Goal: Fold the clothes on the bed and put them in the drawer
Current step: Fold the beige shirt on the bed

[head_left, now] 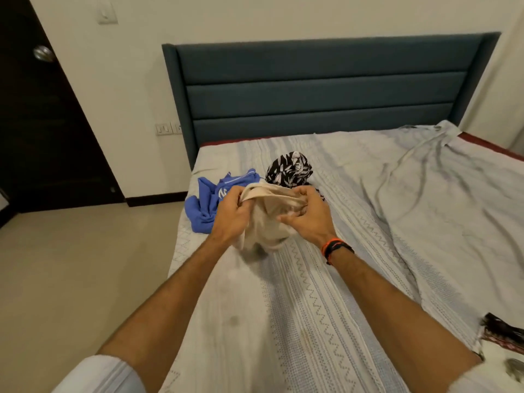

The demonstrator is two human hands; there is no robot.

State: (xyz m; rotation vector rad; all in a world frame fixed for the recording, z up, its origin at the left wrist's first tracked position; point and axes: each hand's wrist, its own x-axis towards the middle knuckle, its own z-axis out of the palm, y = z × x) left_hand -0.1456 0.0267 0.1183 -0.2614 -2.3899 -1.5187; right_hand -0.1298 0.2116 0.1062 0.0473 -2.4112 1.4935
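Beige garment (268, 219) bunched – hanging lengthwise toward bed (312, 307), left hand (232, 219), right hand (306, 215) each grip its top edge

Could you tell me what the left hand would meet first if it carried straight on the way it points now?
Probably the blue garment. The left hand grips the beige garment and points up the bed toward the headboard; the crumpled blue garment lies just beyond its knuckles, though depth is hard to judge.
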